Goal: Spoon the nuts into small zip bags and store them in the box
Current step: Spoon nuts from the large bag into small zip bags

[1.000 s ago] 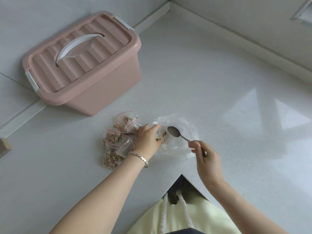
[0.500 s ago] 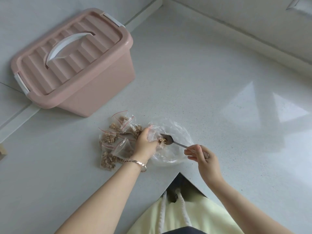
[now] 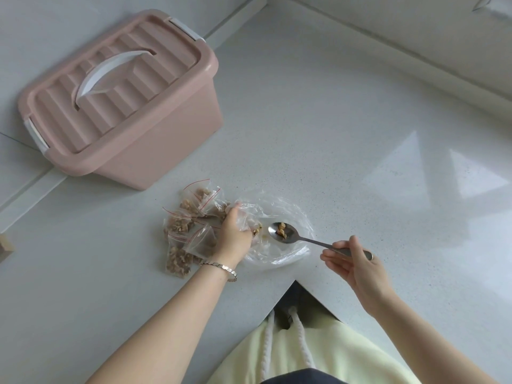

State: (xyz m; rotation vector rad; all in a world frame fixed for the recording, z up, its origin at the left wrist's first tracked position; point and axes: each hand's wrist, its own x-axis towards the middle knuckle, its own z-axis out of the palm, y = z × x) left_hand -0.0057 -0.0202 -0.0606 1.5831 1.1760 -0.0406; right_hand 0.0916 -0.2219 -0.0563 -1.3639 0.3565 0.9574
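Several small zip bags, already filled with nuts and red-lined at the top, lie heaped at about nine o'clock of the left hand, so much of the portioning looks done. That hand's fingers are curled round crumpled clear plastic at the edge of the big clear bag; whether it also holds a small bag's mouth I cannot tell. The right hand, at four o'clock of the big bag, grasps the handle of a spoon whose bowl carries a few nuts over the big bag. Few loose nuts show, so little spooning seems left. The pink box, at ten o'clock of the heap, has its lid on: storing is not yet begun. Everything sits on a pale speckled counter meeting light walls in a corner at twelve o'clock.
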